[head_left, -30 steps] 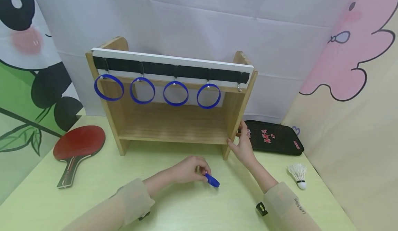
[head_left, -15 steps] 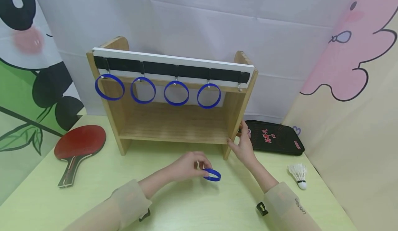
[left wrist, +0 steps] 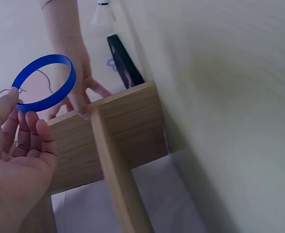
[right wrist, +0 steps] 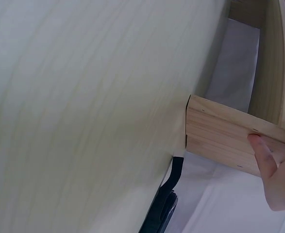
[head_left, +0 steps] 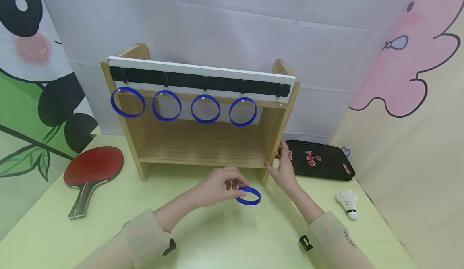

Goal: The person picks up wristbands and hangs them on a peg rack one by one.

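My left hand (head_left: 217,186) pinches a thin blue ring (head_left: 250,203) between thumb and fingers, above the table in front of the wooden rack (head_left: 203,150). In the left wrist view this ring (left wrist: 45,104) is tilted, its far side free of the fingers. My right hand (head_left: 285,173) grips the rack's right side panel low down, thumb at the front edge and fingers along the outer face (right wrist: 220,124). Across the top runs a white rail with a black strip (head_left: 185,79) and several hooks. Several blue rings (head_left: 206,121) hang from them; the rightmost hook (head_left: 278,102) is bare.
A red table-tennis bat (head_left: 94,166) lies left of the rack. Right of it are a black zipped case (head_left: 319,160) and a shuttlecock (head_left: 347,202). A pale curtain (head_left: 232,27) hangs behind the rack.
My left hand has lifted the blue ring up toward the rack and turned it, so its opening shows wider. The right hand has stayed on the side panel.
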Available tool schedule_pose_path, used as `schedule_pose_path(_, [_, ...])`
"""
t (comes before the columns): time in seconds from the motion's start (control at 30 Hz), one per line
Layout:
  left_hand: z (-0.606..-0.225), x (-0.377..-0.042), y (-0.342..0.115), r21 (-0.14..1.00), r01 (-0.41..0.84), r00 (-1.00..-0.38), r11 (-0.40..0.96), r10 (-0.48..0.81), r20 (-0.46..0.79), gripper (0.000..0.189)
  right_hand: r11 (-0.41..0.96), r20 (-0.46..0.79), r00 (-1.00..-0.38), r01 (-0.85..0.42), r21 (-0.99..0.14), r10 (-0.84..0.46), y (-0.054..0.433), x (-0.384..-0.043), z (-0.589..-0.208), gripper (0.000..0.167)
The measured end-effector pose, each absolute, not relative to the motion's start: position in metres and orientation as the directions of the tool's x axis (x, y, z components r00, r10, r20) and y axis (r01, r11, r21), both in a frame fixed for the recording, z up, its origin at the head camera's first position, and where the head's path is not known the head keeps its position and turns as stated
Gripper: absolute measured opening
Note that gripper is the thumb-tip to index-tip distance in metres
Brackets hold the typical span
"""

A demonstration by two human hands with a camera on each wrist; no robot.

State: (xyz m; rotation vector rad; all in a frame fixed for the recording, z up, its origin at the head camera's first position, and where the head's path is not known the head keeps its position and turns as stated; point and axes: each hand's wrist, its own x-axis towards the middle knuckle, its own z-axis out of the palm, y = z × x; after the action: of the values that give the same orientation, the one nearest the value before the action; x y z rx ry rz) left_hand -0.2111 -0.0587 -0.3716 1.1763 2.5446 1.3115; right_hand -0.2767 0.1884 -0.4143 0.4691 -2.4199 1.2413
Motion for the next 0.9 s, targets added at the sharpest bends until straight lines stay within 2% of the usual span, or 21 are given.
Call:
schedule_pose_path(0.37, [-0.332,-0.202,-0.06,0.699,0.651,-0.703,0.295,0.582,0.409,0.017,0.535,0.478,-0.868,-0.471,-0.701,-0.137,0.189,-0.279,-0.416,0.09])
schedule_pose_path(0.57, [-0.308,-0.196,-0.057,0.717,0.66,-0.708,0.223,0.503,0.496,0.016,0.535,0.469,-0.874,-0.461,-0.708,-0.132,0.189,-0.277,-0.415,0.092])
schedule_pose_path(0.73, [-0.293,-0.194,-0.048,0.745,0.64,-0.74,0.186,0.408,0.534,0.015,0.55,0.462,-0.878,-0.448,-0.705,-0.123,0.19,-0.276,-0.415,0.09])
schedule_pose_path(0.9, [-0.279,-0.193,-0.038,0.801,0.592,-0.782,0.091,0.307,0.543,0.017,0.549,0.515,-0.847,-0.494,-0.673,-0.131,0.19,-0.278,-0.416,0.088])
